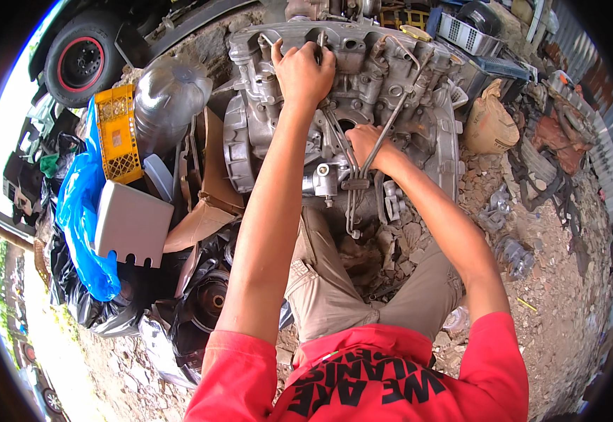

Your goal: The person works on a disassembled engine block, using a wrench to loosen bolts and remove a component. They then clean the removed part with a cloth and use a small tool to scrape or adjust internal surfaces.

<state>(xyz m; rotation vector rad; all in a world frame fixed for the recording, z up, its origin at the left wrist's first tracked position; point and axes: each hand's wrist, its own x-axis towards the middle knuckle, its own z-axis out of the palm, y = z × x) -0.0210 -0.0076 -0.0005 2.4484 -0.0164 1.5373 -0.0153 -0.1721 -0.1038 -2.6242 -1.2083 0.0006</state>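
Note:
A grey metal engine block stands before me, between and beyond my knees. My left hand rests on its far upper part, palm down, beside a short upright metal stud. Its fingers are apart and bent over the metal, their tips partly hidden. Lower and to the right, my right hand reaches behind a bundle of thin metal pipes, next to a dark round opening in the block. Its fingers are curled, and what they hold, if anything, is hidden. The pipes run up the engine's front and fan out.
At left are a yellow crate, a large clear plastic bottle, a blue plastic bag, a grey plastic box and torn cardboard. A brown bag sits at right on rubble-strewn ground. A vehicle wheel stands at far left.

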